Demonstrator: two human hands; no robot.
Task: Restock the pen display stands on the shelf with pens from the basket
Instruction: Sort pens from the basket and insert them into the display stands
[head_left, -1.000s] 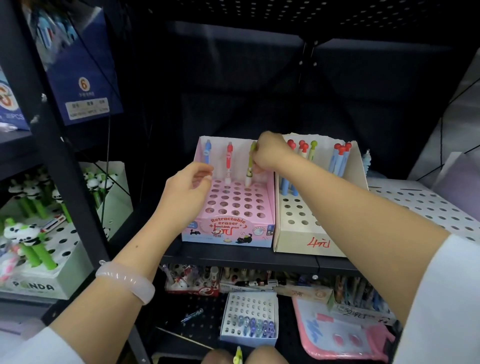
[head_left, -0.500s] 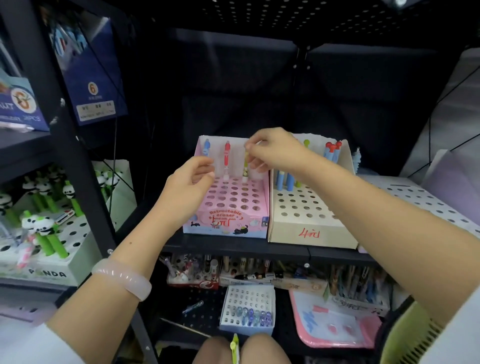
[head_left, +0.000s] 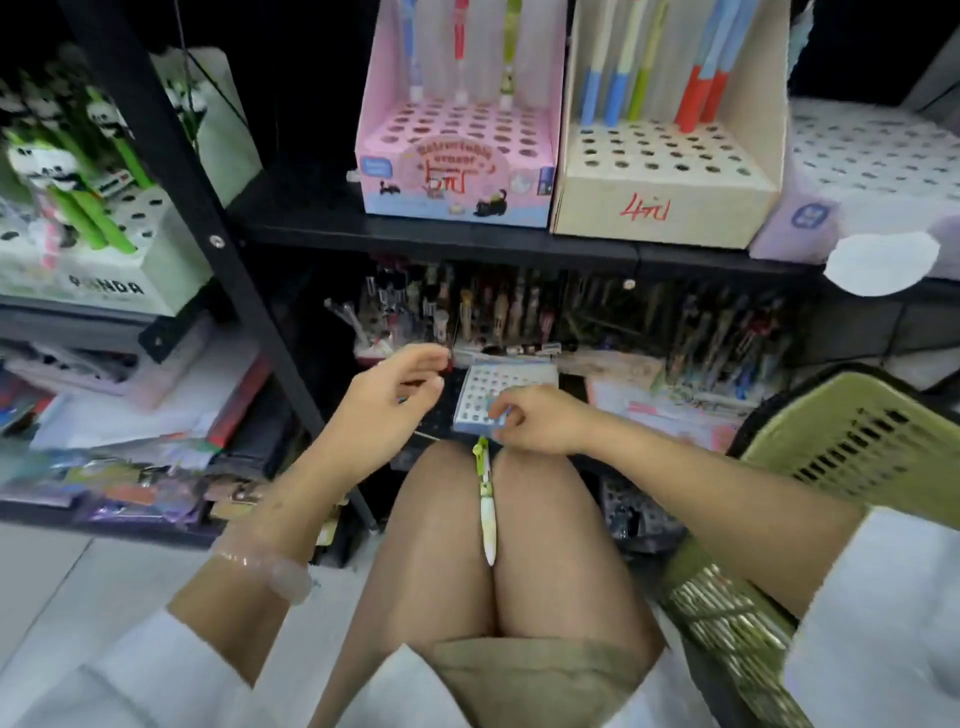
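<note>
A green pen (head_left: 485, 506) is lying between the person's knees, its top just below the right hand (head_left: 535, 421), whose fingers are curling loosely and holding nothing. The left hand (head_left: 387, 400) is hovering nearby, fingers relaxed. The pink stand (head_left: 457, 150) and beige stand (head_left: 670, 156) are sitting on the shelf (head_left: 467, 234) — pen tops cut off. The basket (head_left: 852, 441) is lying at right — contents hidden.

Both forearms reach forward over the bare knees. Left hand (head_left: 387, 402) raised above the left knee, palm turned inward, fingers loosely curled, thumb and forefinger apart, nothing held. A pale bracelet sits on the left wrist. Right hand (head_left: 537, 418) lower, just past the right knee, knuckles up, fingers bent downward; whether they hold anything cannot be told. White sleeves cover both upper arms
</note>
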